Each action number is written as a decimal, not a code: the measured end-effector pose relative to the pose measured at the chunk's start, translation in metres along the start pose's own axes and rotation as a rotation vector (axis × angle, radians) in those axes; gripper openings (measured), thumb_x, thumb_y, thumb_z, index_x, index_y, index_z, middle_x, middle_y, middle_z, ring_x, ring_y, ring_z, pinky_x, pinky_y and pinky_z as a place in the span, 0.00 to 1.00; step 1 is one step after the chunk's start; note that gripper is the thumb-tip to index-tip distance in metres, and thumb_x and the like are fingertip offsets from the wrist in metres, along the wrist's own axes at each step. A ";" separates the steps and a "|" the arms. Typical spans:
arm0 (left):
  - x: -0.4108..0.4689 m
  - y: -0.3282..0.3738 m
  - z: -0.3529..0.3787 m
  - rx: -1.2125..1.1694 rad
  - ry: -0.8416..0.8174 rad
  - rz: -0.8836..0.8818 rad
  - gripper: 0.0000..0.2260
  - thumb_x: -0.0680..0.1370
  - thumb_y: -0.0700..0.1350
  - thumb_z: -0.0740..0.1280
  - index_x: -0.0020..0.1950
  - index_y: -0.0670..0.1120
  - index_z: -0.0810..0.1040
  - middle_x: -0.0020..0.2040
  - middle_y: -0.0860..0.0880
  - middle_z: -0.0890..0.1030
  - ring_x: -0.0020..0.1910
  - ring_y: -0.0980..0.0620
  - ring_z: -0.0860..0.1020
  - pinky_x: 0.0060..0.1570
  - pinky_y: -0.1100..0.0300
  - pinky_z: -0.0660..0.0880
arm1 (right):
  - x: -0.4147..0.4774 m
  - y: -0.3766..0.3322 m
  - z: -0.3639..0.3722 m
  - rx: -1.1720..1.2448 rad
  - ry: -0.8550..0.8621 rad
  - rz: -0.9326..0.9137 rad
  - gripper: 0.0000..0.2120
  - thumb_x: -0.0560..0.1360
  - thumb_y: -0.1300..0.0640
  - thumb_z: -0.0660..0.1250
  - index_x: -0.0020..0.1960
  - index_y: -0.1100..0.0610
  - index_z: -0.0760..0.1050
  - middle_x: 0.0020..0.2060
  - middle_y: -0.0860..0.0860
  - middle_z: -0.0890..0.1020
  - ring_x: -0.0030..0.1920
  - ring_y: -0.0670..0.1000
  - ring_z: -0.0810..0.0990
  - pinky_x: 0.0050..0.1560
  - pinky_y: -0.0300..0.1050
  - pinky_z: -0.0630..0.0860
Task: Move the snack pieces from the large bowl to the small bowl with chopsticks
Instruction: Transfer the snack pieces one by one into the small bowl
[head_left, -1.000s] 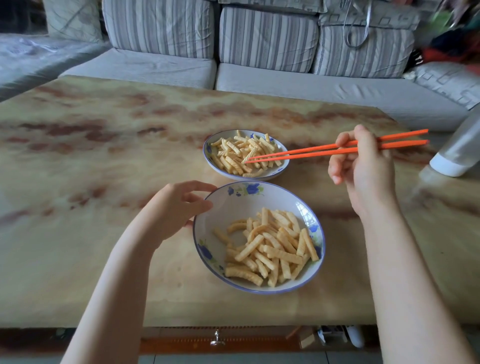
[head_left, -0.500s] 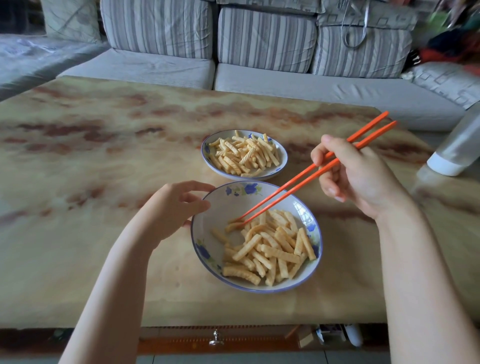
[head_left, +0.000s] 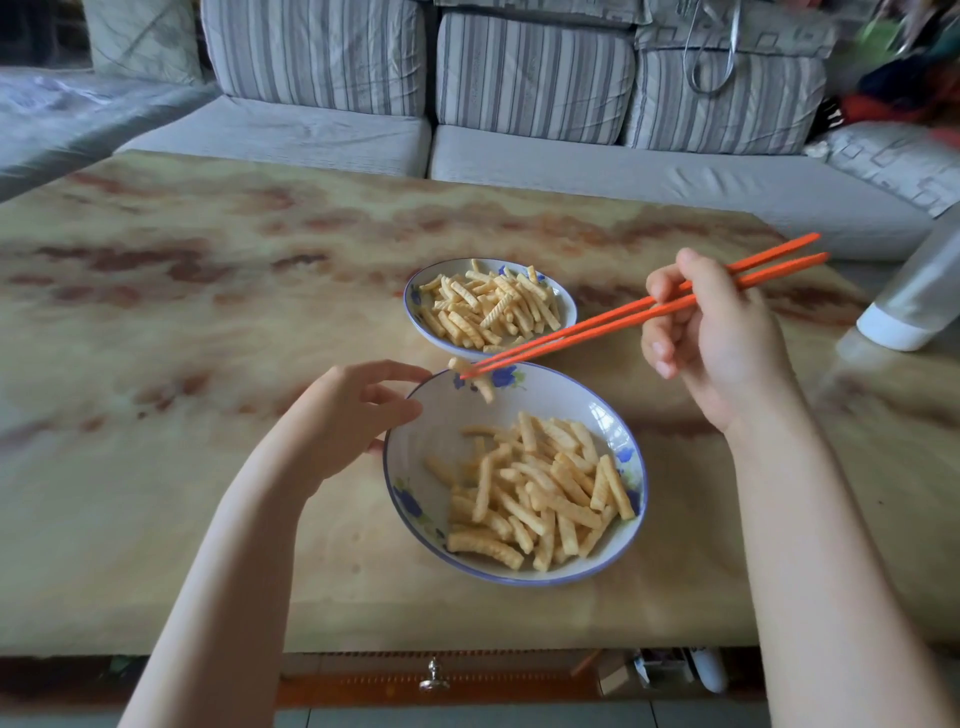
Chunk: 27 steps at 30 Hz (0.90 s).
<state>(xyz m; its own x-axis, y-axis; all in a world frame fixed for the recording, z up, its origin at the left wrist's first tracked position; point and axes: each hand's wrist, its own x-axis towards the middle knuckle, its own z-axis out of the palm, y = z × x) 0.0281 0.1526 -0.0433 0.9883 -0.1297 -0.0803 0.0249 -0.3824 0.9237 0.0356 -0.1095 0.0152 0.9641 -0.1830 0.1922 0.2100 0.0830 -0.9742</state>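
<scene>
The large white bowl (head_left: 431, 499) with blue flowers sits near the table's front, holding several ridged yellow snack pieces (head_left: 540, 493). Beyond it stands the small bowl (head_left: 413, 306), also filled with pieces. My right hand (head_left: 717, 343) grips a pair of orange chopsticks (head_left: 623, 317). Their tips pinch one snack piece (head_left: 475, 376) above the large bowl's far rim, between the two bowls. My left hand (head_left: 348, 415) holds the large bowl's left rim, thumb over the edge.
The marbled table (head_left: 208, 364) stretches wide to the left. A white-based container (head_left: 914, 306) stands at the right edge. A striped grey sofa (head_left: 519, 104) runs behind the table. A drawer knob (head_left: 434, 680) shows under the front edge.
The chopsticks dipped from the small bowl into the large bowl, then rose with one snack piece pinched at their tips, toward the small bowl. My left hand stayed on the rim.
</scene>
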 end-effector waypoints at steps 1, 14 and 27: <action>0.000 0.000 0.000 0.002 0.000 0.000 0.12 0.76 0.39 0.68 0.53 0.54 0.81 0.41 0.47 0.84 0.33 0.57 0.78 0.28 0.71 0.72 | 0.001 0.001 0.001 0.042 0.042 -0.010 0.20 0.82 0.56 0.53 0.32 0.55 0.70 0.20 0.49 0.72 0.17 0.49 0.65 0.21 0.38 0.58; 0.000 0.000 -0.001 0.033 0.000 0.004 0.12 0.76 0.40 0.68 0.53 0.56 0.81 0.42 0.48 0.85 0.37 0.53 0.79 0.29 0.70 0.73 | 0.011 0.026 0.016 0.031 0.333 -0.090 0.18 0.83 0.56 0.52 0.35 0.57 0.68 0.17 0.48 0.72 0.18 0.49 0.68 0.22 0.38 0.63; 0.001 -0.001 -0.001 0.036 -0.003 0.020 0.12 0.76 0.40 0.68 0.51 0.58 0.81 0.41 0.48 0.84 0.38 0.53 0.79 0.35 0.64 0.74 | 0.016 0.044 0.024 -0.040 0.274 -0.107 0.20 0.83 0.55 0.52 0.36 0.57 0.70 0.18 0.51 0.74 0.17 0.50 0.69 0.21 0.37 0.63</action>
<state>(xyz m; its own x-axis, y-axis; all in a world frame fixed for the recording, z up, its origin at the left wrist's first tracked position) 0.0287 0.1538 -0.0445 0.9880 -0.1410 -0.0630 -0.0007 -0.4124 0.9110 0.0641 -0.0854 -0.0222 0.8557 -0.4471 0.2604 0.2963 0.0108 -0.9550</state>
